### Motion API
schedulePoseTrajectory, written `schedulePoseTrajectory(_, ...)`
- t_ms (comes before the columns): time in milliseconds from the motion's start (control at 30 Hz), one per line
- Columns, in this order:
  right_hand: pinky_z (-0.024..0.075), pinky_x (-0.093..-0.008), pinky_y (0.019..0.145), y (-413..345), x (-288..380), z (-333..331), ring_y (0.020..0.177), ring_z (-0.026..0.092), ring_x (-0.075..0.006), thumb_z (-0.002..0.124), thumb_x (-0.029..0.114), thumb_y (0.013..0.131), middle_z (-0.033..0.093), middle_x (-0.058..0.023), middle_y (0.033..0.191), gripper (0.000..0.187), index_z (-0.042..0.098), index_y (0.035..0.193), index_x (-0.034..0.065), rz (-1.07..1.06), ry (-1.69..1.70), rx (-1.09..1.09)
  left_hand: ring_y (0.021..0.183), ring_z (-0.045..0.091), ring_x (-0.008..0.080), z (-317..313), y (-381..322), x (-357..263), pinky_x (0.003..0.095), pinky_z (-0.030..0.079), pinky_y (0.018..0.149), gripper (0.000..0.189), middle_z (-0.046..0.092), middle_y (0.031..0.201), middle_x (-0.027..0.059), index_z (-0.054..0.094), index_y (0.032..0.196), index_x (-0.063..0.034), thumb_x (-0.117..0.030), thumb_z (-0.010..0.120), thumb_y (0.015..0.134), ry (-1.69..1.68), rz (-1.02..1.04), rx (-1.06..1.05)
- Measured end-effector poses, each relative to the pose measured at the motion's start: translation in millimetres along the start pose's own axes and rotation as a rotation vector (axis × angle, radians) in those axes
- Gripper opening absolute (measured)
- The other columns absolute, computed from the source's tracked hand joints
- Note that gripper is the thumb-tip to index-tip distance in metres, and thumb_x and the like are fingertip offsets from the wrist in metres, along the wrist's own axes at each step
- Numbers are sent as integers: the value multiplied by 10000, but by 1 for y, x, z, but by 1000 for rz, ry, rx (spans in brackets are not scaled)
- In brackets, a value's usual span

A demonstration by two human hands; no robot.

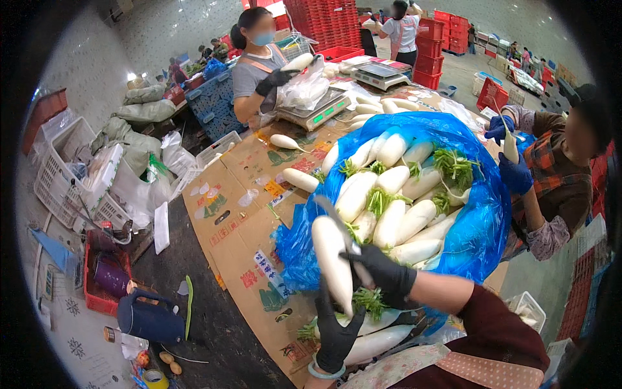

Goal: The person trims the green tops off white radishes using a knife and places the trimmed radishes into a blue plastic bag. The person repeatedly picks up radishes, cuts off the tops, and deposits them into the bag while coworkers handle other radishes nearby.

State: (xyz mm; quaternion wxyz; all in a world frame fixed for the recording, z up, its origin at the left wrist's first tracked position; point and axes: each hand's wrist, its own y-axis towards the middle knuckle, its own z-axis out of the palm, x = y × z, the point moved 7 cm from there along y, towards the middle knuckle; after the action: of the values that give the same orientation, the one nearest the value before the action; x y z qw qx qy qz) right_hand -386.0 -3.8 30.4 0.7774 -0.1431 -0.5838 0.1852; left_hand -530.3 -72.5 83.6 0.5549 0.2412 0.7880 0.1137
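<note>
A white daikon radish (332, 260) stands tilted in my gloved left hand (335, 328), its tapered root end down in the fingers. My gloved right hand (386, 274) grips a knife (335, 216), whose blurred blade lies along the radish's right side. Beyond my hands, a blue plastic bag (469, 243) stands wide at the top, filled with daikons (357, 197) that have short green stubs. More daikons (379, 343) and cut greens (369, 301) lie under and beside my hands. Two loose daikons (300, 180) rest on the flattened cardboard (233, 209) left of the bag.
Across the table a masked person holds a daikon over a digital scale (316, 109); a second scale (381, 73) stands behind. At the right, another person in blue gloves handles a daikon (510, 146). A dark blue kettle (150, 316) and red basket (99, 291) are at the left.
</note>
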Motion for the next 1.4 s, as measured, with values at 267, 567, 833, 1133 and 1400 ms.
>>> schedulePoseTrajectory(267,438,-228,595,76,170,-50,862,596,-120,457,346,958,655,-37,1032,348,552,1166,83,-526,320,-19,927,557,151,-13,-82,81,301,446,845,434,576,1150,91,508,1269,-54,1,588,846,-403,-582,-254)
schedulePoseTrajectory(567,508,-340,695,-46,-65,26,765,648,-204,635,221,859,683,-107,924,281,636,1065,31,-100,-864,281,771,602,156,-31,-157,86,301,473,717,175,659,871,110,641,964,42,-99,611,866,-171,-694,-138)
schedulePoseTrajectory(833,488,-416,711,-99,-101,-62,798,631,-356,647,348,814,649,-217,878,367,644,993,27,-277,-1170,-27,816,608,202,-19,-131,120,311,513,647,363,619,1012,112,555,1159,2,-176,645,856,50,-770,48)
schedulePoseTrajectory(1133,471,-306,628,-99,-109,-41,635,581,-161,683,311,811,648,-66,756,303,690,985,63,5,-626,164,1092,526,243,8,-103,160,354,471,884,778,490,1228,149,289,1372,-11,-302,708,784,-171,-828,-149)
schedulePoseTrajectory(1400,423,-264,519,-104,-101,-3,540,519,-103,688,286,833,588,-10,635,243,643,855,47,-47,-312,-12,940,599,278,13,-103,143,422,510,842,550,600,1032,132,504,1212,-54,-330,662,763,-1135,-912,-303)
